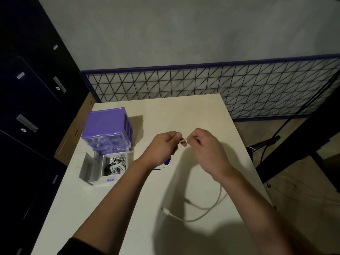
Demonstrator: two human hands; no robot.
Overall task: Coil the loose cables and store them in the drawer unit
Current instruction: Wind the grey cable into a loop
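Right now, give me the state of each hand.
Left hand: fingers pinch one end of the white cable.
Right hand: fingers pinch the same cable end, just beside the left.

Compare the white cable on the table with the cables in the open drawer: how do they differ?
The white cable lies loose in one wide curve on the table, its connector end free; the cables in the open drawer are bundled tightly together. The white cable runs up toward the hands, where the left hand and right hand pinch a thin end between them; the drawer cables are untouched. The loose cable and some of the drawer cables are white.
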